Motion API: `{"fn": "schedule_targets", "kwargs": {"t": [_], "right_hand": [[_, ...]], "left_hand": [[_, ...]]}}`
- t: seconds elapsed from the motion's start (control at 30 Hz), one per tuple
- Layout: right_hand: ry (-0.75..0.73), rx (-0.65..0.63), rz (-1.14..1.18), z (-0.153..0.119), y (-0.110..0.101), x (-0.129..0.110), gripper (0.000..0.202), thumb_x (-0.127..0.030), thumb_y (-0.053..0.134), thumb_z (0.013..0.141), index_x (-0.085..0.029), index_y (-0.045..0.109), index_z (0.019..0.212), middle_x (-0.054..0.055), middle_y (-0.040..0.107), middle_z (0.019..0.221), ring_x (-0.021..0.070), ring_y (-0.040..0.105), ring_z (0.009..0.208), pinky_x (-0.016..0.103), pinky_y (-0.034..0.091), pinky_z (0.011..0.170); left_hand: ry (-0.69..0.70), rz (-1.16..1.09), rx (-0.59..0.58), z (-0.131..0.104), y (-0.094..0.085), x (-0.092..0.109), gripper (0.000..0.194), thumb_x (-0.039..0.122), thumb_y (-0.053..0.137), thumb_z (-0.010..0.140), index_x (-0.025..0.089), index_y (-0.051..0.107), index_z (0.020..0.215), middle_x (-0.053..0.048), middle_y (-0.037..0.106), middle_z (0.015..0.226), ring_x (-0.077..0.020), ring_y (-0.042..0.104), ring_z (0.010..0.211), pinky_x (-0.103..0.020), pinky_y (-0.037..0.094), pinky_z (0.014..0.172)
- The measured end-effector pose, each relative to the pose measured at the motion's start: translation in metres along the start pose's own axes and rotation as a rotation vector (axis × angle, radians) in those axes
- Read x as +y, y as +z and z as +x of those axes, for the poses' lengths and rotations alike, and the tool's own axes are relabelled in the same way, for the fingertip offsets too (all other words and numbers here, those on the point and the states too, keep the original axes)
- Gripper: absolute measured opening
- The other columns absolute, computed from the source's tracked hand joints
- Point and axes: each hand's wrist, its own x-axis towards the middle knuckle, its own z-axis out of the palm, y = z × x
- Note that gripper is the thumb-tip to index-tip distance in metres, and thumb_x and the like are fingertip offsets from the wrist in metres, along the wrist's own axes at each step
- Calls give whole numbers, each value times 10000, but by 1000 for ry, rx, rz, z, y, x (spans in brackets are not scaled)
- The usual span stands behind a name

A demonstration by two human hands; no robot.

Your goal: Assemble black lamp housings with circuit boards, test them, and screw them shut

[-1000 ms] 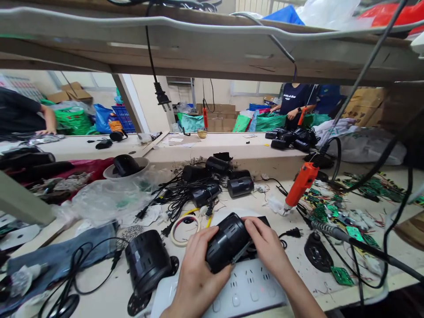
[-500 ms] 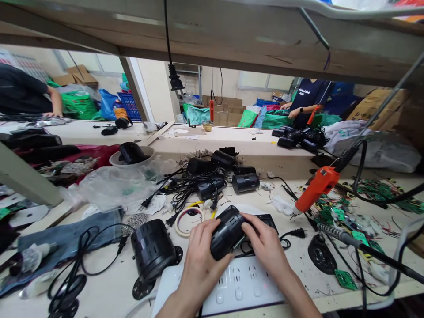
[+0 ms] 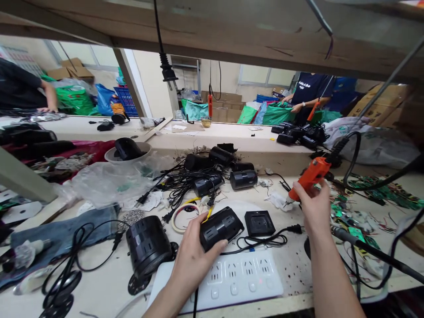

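My left hand (image 3: 191,250) grips a black slotted cylindrical housing (image 3: 221,228), which lies on its side just behind the white power strip (image 3: 247,276). On the right, my right hand (image 3: 313,201) has its fingers around an orange electric screwdriver (image 3: 308,180), whose tip points down and left. Right of the held housing sits a small black square part (image 3: 259,222), with a black cable (image 3: 265,240) coiled in front of it. Another slotted black housing (image 3: 149,245) stands to the left of my left hand.
Several black housings (image 3: 243,179) and tangled cords lie behind a roll of tape (image 3: 186,217). Green circuit boards (image 3: 384,187) are piled at the right. A plug (image 3: 168,67) hangs from the overhead shelf (image 3: 232,33). Two people work across the bench.
My right hand has left the housing, moved right and taken hold of the orange screwdriver. The housing now lies more level in my left hand. The view has shifted slightly.
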Motion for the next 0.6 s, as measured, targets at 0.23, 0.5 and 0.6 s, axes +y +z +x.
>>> {"fn": "schedule_targets", "kwargs": {"t": [0.23, 0.5, 0.6], "right_hand": [[-59, -166, 89, -16, 7, -41, 519, -466, 746, 704, -206, 516, 1090, 35, 602, 858, 220, 586, 778, 404, 497, 783], [149, -695, 581, -68, -8, -85, 591, -708, 558, 808, -245, 531, 1176, 46, 628, 892, 198, 614, 730, 340, 527, 672], [247, -764, 695, -73, -8, -90, 800, -851, 354, 777, -253, 516, 1284, 60, 644, 849, 227, 621, 718, 345, 530, 622]], "left_hand": [[6, -12, -83, 5, -2, 3, 686, 241, 726, 652, 215, 467, 1287, -98, 574, 1298, -300, 523, 1233, -494, 399, 1057], [95, 8, -183, 14, -7, 3, 597, 198, 701, 682, 235, 494, 1241, -90, 549, 1275, -281, 520, 1209, -479, 397, 1051], [83, 31, -192, 15, -8, 5, 569, 211, 705, 673, 232, 516, 1209, -89, 562, 1253, -283, 530, 1189, -474, 409, 1034]]}}
